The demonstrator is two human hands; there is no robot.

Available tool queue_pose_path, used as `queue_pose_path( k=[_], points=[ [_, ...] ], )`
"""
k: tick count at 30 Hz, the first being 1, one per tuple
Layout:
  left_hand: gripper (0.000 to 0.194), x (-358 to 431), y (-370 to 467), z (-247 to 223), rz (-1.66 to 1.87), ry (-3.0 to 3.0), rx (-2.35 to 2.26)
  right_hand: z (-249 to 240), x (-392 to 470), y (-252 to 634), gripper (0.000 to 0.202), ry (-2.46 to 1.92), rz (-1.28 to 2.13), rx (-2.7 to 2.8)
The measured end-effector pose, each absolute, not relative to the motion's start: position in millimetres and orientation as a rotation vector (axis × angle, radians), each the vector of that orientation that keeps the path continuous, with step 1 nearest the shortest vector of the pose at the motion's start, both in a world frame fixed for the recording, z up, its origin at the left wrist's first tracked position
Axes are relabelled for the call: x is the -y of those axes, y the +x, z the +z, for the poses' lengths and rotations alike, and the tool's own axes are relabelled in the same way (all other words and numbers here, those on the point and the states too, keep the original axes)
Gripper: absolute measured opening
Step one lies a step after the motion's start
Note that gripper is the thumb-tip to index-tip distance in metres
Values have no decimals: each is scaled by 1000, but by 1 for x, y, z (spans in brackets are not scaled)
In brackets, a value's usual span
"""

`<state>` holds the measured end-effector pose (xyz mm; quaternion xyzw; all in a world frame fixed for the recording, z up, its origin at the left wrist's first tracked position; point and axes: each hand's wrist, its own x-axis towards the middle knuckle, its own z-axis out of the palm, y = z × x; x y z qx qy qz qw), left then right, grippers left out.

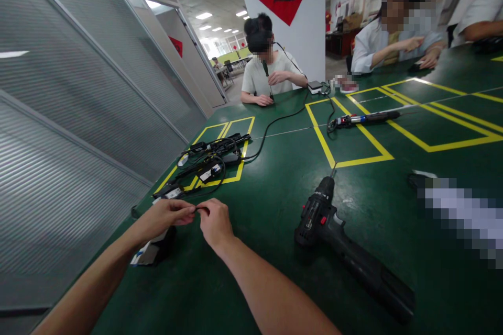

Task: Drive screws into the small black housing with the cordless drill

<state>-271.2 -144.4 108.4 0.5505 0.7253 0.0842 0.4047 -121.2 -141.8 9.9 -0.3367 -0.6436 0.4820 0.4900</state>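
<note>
My left hand (173, 215) and my right hand (215, 220) meet over the near left part of the green table (259, 251). A small dark thin piece (199, 209) runs between their fingertips; both hands pinch it, and most of it is hidden. Below my left hand lies a dark object with a white and silver part (151, 252), partly covered by the wrist. Just beyond the hands is a pile of black cables and adapters (220, 159), some with white labels. A black cordless drill (314, 214) rests to the right of my right hand.
Yellow tape rectangles (363, 160) mark the table. A black and silver tool (365, 119) lies further back. Across the table a person (255, 76) holds a screwdriver (266, 69); another person (363, 52) sits at the back right. A blurred pale object (463, 209) lies at the right.
</note>
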Motion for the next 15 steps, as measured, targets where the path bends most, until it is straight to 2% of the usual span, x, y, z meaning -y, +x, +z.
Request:
queue_pose_path(
  k=[4, 11, 15],
  points=[
    [52, 155, -273, 112, 333, 1336, -1914, 15, 150, -128, 26, -816, 1298, 1471],
    [51, 192, -292, 132, 212, 1502, -2042, 26, 173, -160, 28, -792, 1719, 1302],
    [45, 215, -309, 128, 267, 1604, -2039, 34, 181, -171, 30, -787, 1970, 1208]
  ],
)
